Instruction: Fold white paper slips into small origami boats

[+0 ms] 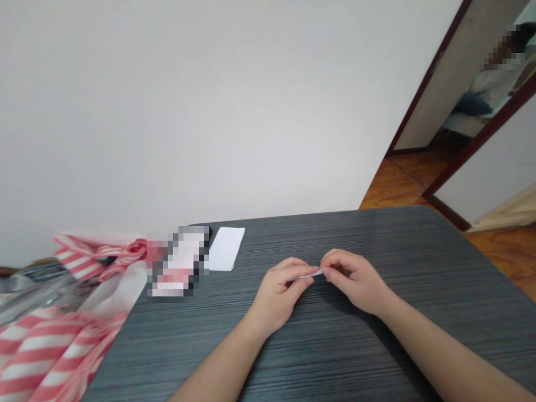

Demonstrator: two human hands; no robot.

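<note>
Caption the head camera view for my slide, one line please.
Left hand and right hand pinch a thin white strip over a grey woodgrain table.

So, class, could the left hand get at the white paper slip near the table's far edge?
Probably yes: the left hand pinches a thin strip with the right hand, so it must let go first, but only dark striped tabletop lies between it and the white paper slip.

Left hand [278, 293] and right [354, 282] pinch a thin strip [309, 274]
</note>
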